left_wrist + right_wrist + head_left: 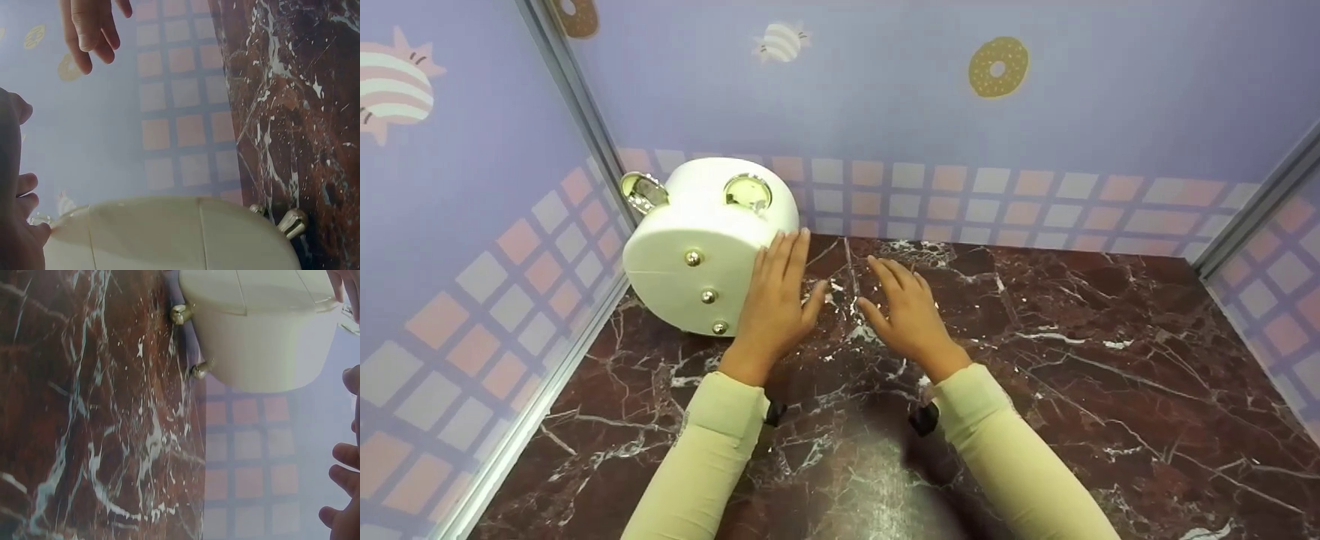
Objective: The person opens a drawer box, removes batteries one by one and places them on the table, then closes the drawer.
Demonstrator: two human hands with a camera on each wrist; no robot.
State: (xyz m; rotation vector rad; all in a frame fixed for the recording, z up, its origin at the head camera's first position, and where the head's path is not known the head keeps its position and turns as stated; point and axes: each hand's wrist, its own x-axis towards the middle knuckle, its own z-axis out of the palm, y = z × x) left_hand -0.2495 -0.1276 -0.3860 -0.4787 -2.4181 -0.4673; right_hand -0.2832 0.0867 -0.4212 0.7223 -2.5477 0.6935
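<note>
A white, drum-shaped case [660,292] stands at the left back. Two gold ear-like pieces, one of them an ear [645,193] at the left, sit on top, and several gold knobs run down its front. My left hand [777,304] lies along the case's right side, fingers straight and fingertips at its upper edge. To the right of it, my right hand [913,322] is held over the table, fingers spread and nothing in them. Seam lines and short gold feet [181,314] of the case show in the right wrist view.
Dark red marble-patterned table [1072,390] spreads beneath both arms. Behind the case stands a lilac back wall [877,97] with printed tiles and sweets. A similar side wall [457,217] closes off the left, near the case, and another the right.
</note>
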